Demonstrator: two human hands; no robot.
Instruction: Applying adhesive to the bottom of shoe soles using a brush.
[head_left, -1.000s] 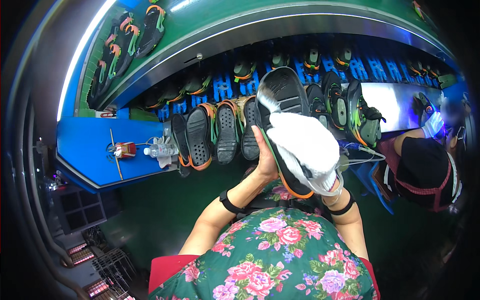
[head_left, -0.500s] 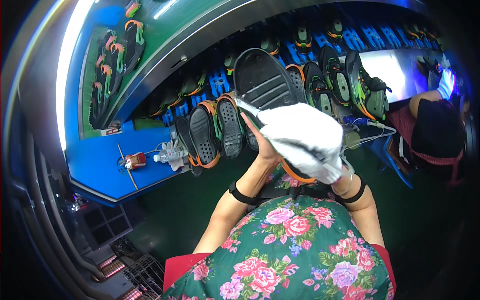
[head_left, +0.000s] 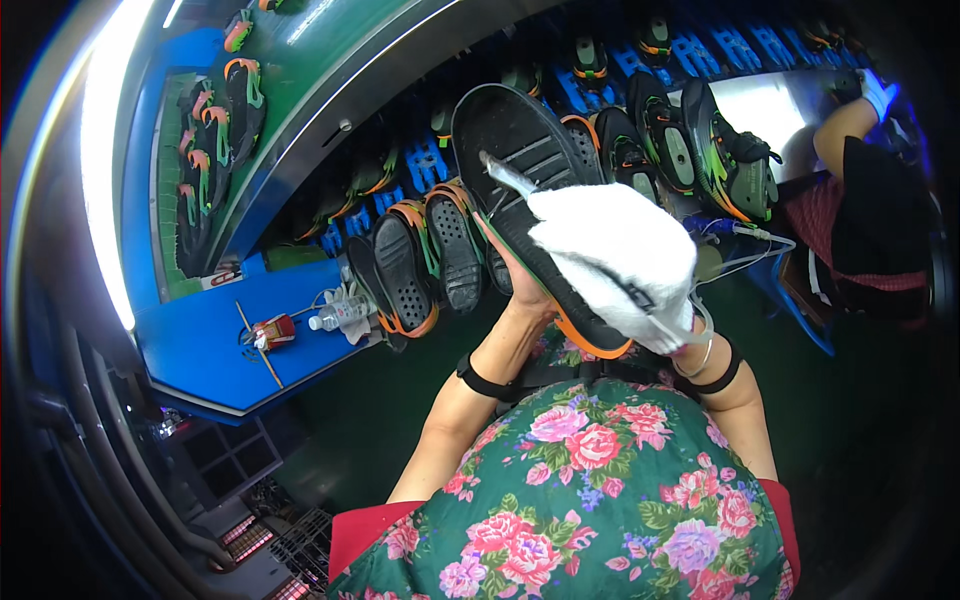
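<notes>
A large black shoe sole (head_left: 500,135) with an orange rim at its near end is held up in front of me, its ribbed face toward me. My left hand (head_left: 528,290) grips its left edge, the fingers mostly hidden behind it. My right hand (head_left: 615,255), in a loose white glove, is closed around a slim, pale brush-like tool (head_left: 513,178). The tool's tip lies over the sole's face near its left edge. The gloved fingers are hidden by fabric. A thin pale tube (head_left: 709,340) loops at my right wrist.
Black-and-orange soles (head_left: 403,265) stand in a row behind, with black shoes (head_left: 728,160) at right. A blue side table (head_left: 200,350) holds a clear bottle (head_left: 338,314) and a small red box (head_left: 273,332). Another person (head_left: 850,220) works at far right.
The tool's tip has moved from the sole's left edge up onto its ribbed face. The sole has shifted slightly left and up, still in my left hand.
</notes>
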